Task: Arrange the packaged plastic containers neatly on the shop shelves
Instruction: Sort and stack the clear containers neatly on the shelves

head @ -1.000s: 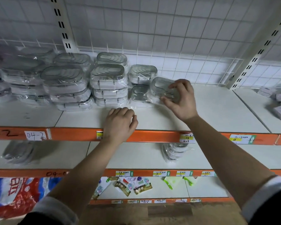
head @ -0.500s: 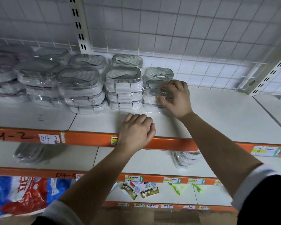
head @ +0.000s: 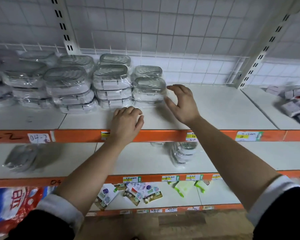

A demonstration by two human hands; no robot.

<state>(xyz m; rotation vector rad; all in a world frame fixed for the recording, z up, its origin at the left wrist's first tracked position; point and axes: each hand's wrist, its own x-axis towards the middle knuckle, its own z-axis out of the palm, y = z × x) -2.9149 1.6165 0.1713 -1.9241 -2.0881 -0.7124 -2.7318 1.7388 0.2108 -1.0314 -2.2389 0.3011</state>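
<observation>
One tag point(head: 39, 138) reading 04-2, right hand point(head: 182, 103) beside wrapped containers point(head: 111, 78)

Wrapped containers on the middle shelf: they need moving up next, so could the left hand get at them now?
Probably yes. The left hand rests empty on the orange shelf edge, and the containers lie below it with nothing in front.

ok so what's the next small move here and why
Probably drop the right hand to the wrapped containers on the lower shelf: it is open beside the front stack, which sits square but lower than its left neighbour.
</observation>
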